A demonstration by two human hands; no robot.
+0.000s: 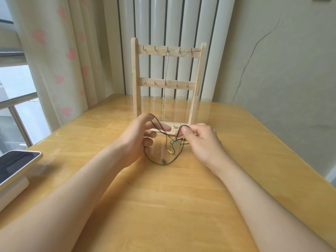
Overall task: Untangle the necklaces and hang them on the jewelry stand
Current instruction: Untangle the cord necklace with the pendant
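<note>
A wooden jewelry stand [135, 77] with two rows of small hooks stands upright at the back of the table. Two silver chain necklaces [165, 82] hang from its top-row hooks, right of centre. In front of the stand's base, a dark cord necklace [160, 161] with a pale green pendant lies partly on the table in tangled loops. My left hand [140, 139] holds one cord loop up, draped over its fingers. My right hand [201, 140] pinches another part of the cord between thumb and forefinger, slightly above the table.
The wooden table [163, 206] is shiny. A tablet or phone on a white stand [16, 166] sits at the left edge. Behind the stand are a curtain with pink hearts [60, 57], a white radiator and a cracked wall.
</note>
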